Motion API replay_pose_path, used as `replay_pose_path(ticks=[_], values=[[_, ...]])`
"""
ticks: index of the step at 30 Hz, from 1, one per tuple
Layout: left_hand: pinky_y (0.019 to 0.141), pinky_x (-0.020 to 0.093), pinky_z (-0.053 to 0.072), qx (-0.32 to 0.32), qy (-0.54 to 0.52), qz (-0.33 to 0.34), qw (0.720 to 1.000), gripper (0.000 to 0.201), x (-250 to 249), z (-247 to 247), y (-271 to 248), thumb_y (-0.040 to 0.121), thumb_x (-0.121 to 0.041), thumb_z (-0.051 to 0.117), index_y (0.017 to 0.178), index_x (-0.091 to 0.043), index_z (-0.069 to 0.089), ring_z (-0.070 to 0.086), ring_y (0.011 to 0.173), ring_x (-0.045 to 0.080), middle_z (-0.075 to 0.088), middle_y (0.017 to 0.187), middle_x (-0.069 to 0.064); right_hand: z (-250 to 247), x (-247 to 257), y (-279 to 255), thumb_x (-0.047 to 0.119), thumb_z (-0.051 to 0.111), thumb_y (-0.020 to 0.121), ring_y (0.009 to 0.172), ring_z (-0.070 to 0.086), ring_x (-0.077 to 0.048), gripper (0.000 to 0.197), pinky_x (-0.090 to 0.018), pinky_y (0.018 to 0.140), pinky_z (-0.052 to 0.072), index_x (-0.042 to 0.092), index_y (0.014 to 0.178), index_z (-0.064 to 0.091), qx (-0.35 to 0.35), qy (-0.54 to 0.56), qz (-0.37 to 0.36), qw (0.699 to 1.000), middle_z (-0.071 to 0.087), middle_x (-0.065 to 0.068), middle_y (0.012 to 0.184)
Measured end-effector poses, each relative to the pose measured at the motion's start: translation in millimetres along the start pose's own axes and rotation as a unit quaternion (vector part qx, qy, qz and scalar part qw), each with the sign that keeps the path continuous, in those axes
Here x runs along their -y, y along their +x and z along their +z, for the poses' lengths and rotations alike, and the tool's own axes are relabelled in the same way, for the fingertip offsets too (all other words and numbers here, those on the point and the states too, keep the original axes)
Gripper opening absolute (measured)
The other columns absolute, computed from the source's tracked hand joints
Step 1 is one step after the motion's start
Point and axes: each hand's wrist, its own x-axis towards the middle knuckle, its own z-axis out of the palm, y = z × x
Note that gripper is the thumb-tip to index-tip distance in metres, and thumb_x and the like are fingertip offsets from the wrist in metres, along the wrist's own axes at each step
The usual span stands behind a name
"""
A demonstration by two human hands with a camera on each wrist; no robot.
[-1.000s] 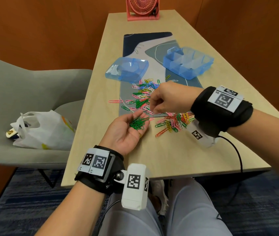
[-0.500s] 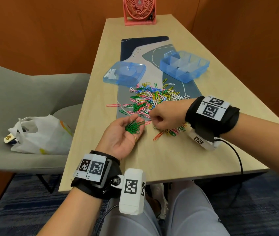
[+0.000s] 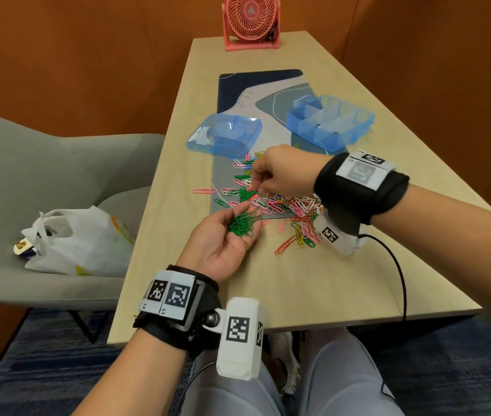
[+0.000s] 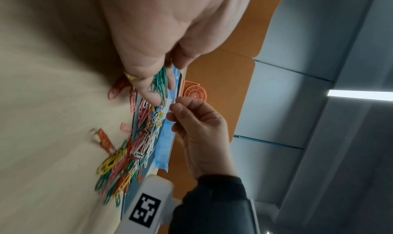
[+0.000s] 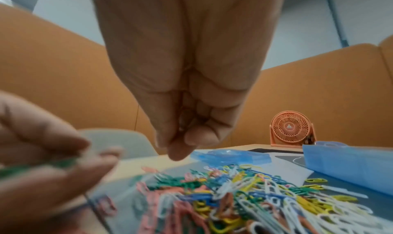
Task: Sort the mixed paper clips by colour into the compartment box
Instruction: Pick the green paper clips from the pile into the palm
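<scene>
A heap of mixed coloured paper clips (image 3: 286, 204) lies on the near end of the desk mat and spills onto the table. My left hand (image 3: 248, 219) is palm up at the heap's near left edge, its fingers cupped round a bunch of green paper clips (image 3: 239, 228); the left wrist view shows the same green clips (image 4: 160, 81) held against the fingers. My right hand (image 3: 256, 184) hovers over the heap's left part with fingers curled and thumb against forefinger (image 5: 180, 146); no clip shows between them. The blue compartment box (image 3: 307, 127) stands open behind the heap.
The box's blue lid (image 3: 226, 136) lies left of the box on the mat (image 3: 256, 85). A pink fan (image 3: 250, 22) stands at the table's far end. A grey chair (image 3: 28, 163) with a white plastic bag (image 3: 82, 241) is to the left. A black cable (image 3: 400, 274) runs off the near edge.
My right hand was at the left palm half a second ago and has moved away, back over the left part of the heap. The left hand has stayed put with the green clips.
</scene>
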Motion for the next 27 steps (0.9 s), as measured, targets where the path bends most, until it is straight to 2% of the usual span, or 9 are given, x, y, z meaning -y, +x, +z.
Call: replay_pose_path(ticks=[2, 5, 7, 11, 14, 16, 21, 23, 27], values=[[0.079, 0.032, 0.047, -0.010, 0.000, 0.006, 1.000, 0.028, -5, -3, 1, 0.098, -0.006, 0.032, 0.090, 0.003, 0.057, 0.059, 0.084, 0.026, 0.059, 0.094, 0.019, 3, 1, 12, 0.008, 0.058, 0.088, 0.078, 0.053, -0.009, 0.019, -0.012, 0.059, 0.036, 0.013, 0.102, 0.071, 0.006, -0.036, 0.001, 0.999, 0.062, 0.006, 0.084], [0.079, 0.033, 0.048, -0.013, -0.014, 0.017, 1.000, 0.027, -13, -7, 3, 0.098, -0.007, 0.032, 0.091, 0.003, 0.056, 0.059, 0.085, 0.026, 0.058, 0.094, 0.019, 11, 2, 29, 0.012, 0.059, 0.090, 0.101, 0.059, -0.019, 0.028, -0.023, 0.080, 0.044, 0.020, 0.116, 0.067, 0.040, -0.073, -0.012, 0.996, 0.065, -0.001, 0.110], [0.076, 0.032, 0.051, -0.011, -0.026, 0.024, 0.999, 0.025, -18, -10, 4, 0.097, -0.007, 0.033, 0.091, 0.002, 0.056, 0.059, 0.085, 0.025, 0.058, 0.092, 0.018, 17, 3, 37, 0.015, 0.062, 0.089, 0.107, 0.058, -0.023, 0.034, -0.028, 0.086, 0.044, 0.023, 0.122, 0.063, 0.077, -0.111, -0.024, 0.991, 0.063, -0.003, 0.116], [0.061, 0.027, 0.056, -0.006, -0.052, 0.034, 0.998, 0.023, -30, -14, 9, 0.096, -0.005, 0.036, 0.089, 0.002, 0.057, 0.059, 0.079, 0.024, 0.058, 0.086, 0.016, 25, 4, 46, 0.013, 0.061, 0.087, 0.099, 0.059, -0.024, 0.028, -0.028, 0.078, 0.045, 0.021, 0.114, 0.066, 0.091, -0.156, -0.037, 0.983, 0.064, -0.004, 0.107], [0.064, 0.030, 0.056, 0.001, -0.081, 0.040, 0.996, 0.021, -38, -14, 14, 0.096, -0.003, 0.037, 0.088, 0.004, 0.056, 0.059, 0.080, 0.025, 0.058, 0.087, 0.017, 24, 4, 47, 0.011, 0.060, 0.087, 0.091, 0.059, -0.022, 0.021, -0.029, 0.078, 0.048, 0.018, 0.104, 0.069, 0.076, -0.128, -0.028, 0.988, 0.065, -0.003, 0.098], [0.065, 0.031, 0.056, 0.002, -0.082, 0.043, 0.996, 0.021, -43, -14, 17, 0.096, -0.004, 0.038, 0.088, 0.004, 0.056, 0.059, 0.081, 0.026, 0.058, 0.088, 0.019, 22, 2, 47, 0.010, 0.058, 0.087, 0.086, 0.059, -0.020, 0.017, -0.026, 0.074, 0.045, 0.016, 0.098, 0.070, 0.069, -0.113, -0.030, 0.991, 0.065, -0.001, 0.091], [0.065, 0.031, 0.056, 0.011, -0.077, 0.041, 0.996, 0.022, -55, -11, 29, 0.095, -0.005, 0.037, 0.090, 0.004, 0.057, 0.058, 0.084, 0.027, 0.056, 0.091, 0.020, 22, 1, 47, 0.014, 0.063, 0.086, 0.082, 0.051, -0.014, 0.023, -0.021, 0.071, 0.037, 0.019, 0.108, 0.069, 0.101, -0.130, -0.037, 0.986, 0.056, 0.005, 0.085], [0.064, 0.031, 0.056, 0.016, -0.084, 0.045, 0.995, 0.024, -62, -10, 35, 0.096, -0.006, 0.036, 0.089, 0.005, 0.057, 0.058, 0.084, 0.027, 0.056, 0.091, 0.019, 21, 2, 46, 0.014, 0.059, 0.088, 0.082, 0.052, -0.016, 0.018, -0.022, 0.070, 0.036, 0.017, 0.104, 0.068, 0.098, -0.138, -0.048, 0.985, 0.053, 0.005, 0.082], [0.072, 0.033, 0.055, 0.039, -0.090, 0.041, 0.994, 0.025, -72, -8, 46, 0.098, -0.009, 0.036, 0.093, 0.006, 0.056, 0.058, 0.087, 0.028, 0.056, 0.096, 0.019, 22, 2, 45, 0.012, 0.047, 0.092, 0.077, 0.048, -0.018, 0.014, -0.025, 0.068, 0.035, 0.015, 0.090, 0.061, 0.093, -0.149, -0.061, 0.983, 0.053, 0.002, 0.080]])
